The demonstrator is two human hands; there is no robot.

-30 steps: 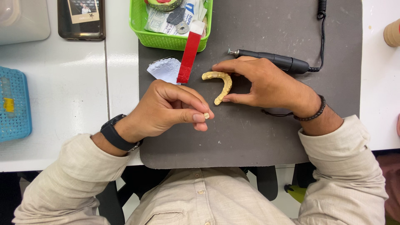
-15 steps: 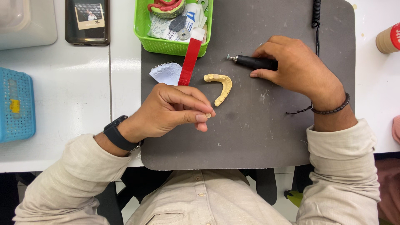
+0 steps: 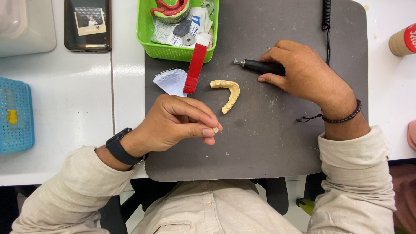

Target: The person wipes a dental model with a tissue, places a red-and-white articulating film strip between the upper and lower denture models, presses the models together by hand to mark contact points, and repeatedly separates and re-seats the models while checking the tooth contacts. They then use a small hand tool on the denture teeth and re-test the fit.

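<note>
Left hand (image 3: 173, 123) pinched on one tiny pale tooth piece (image 3: 215, 129). Right hand (image 3: 303, 73) clamped around one black metal-tipped handpiece (image 3: 258, 66). One yellow curved plaster dental arch (image 3: 228, 92) lying loose between, on matte grey mat (image 3: 281, 143).

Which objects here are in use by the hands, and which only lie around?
In use: left hand pinching a small tooth piece; right hand on the rotary handpiece; yellow dental arch cast.
Lying about: green basket, red strip, phone, blue basket.
</note>
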